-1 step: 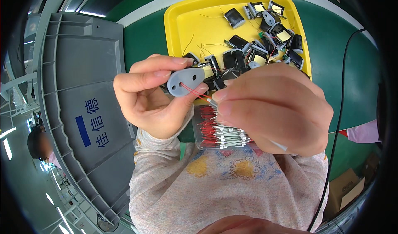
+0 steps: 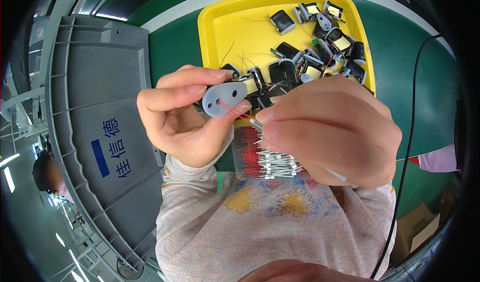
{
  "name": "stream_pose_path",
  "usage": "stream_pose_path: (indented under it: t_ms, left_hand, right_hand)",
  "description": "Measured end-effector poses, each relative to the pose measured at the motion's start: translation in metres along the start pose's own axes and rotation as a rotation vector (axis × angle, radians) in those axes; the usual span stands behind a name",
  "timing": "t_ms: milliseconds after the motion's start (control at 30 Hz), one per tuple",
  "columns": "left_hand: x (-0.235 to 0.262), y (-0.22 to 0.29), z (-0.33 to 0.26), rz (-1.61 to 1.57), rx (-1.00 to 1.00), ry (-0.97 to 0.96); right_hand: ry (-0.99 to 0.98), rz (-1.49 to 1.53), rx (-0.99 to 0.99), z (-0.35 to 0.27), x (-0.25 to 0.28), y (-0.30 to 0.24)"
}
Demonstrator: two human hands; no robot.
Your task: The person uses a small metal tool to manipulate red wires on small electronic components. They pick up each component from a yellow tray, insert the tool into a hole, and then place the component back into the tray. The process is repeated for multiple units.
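Frame centre | left hand [image 2: 181, 119], fingers grasping grey oval cap [image 2: 223, 92] | right hand [image 2: 337, 129], fingers pinching grey sleeve [image 2: 256, 124] on cap's red wires [image 2: 231, 108] | upper centre: black units [image 2: 282, 72] in yellow tray [image 2: 222, 32]

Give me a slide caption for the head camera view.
Left hand holds a grey oval end cap; right hand pinches red wires emerging from one of its holes, near a yellow tray.

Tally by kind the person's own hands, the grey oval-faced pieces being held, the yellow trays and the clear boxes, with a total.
Left hand and right hand: 2
Held grey oval-faced piece: 1
Yellow tray: 1
Clear box: 1
Total: 5
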State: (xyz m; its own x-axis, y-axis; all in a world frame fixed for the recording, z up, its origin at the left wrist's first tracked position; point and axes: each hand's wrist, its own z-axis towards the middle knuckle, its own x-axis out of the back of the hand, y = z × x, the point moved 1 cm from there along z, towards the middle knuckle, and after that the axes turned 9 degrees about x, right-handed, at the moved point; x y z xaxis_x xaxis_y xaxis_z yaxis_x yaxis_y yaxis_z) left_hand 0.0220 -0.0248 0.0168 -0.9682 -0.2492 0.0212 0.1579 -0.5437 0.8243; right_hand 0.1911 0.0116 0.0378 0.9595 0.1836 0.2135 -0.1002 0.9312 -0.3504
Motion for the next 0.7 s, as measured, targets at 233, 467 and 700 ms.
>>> stream_pose_path:
  t_ms: [233,467,700]
  left_hand:
    - [0.0,0.0,0.0,0.019,-0.009,-0.004]
    - [0.001,-0.001,0.0,0.048,-0.019,-0.009]
    - [0.0,-0.002,0.001,0.048,-0.056,-0.028]
  right_hand:
    - [-0.049,0.0,0.036,-0.001,0.004,0.003]
    - [-0.14,0.055,-0.045,-0.002,0.01,0.004]
    - [-0.133,0.108,-0.129,0.002,0.015,0.007]
